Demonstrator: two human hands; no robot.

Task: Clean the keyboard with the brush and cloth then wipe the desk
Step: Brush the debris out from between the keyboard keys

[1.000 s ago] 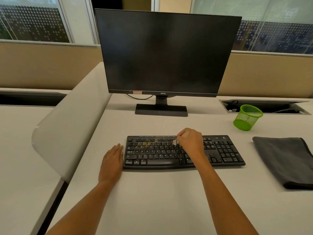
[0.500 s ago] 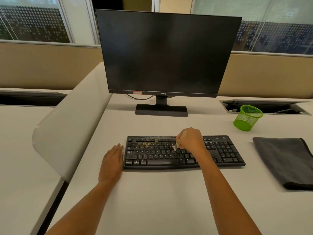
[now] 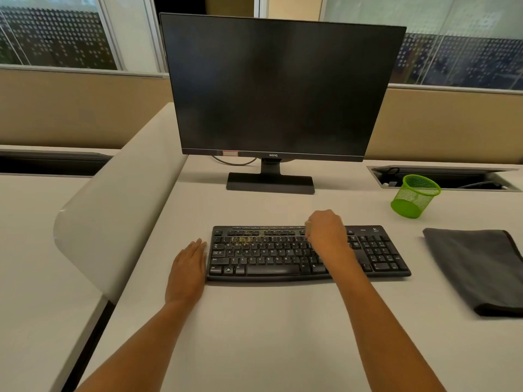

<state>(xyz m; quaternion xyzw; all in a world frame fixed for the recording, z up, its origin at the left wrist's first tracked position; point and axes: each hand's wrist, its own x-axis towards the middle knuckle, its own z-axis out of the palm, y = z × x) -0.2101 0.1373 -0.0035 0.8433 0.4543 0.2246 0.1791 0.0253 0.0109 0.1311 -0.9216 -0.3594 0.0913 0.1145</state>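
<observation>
The right hand is a fist over the keyboard. Its curled fingers hide the brush they grip, and hand and wrist cover the keys beneath. The yellowish specks on the upper rows are too small to identify, and most key lettering is too small to read. The right edge cuts off the dark cloth and the cable tray; the bottom edge cuts off both forearms.

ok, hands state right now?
left hand: open, flat on desk beside keyboard.
right hand: closed over the top rows, presumably gripping the brush, hidden in fist.
</observation>
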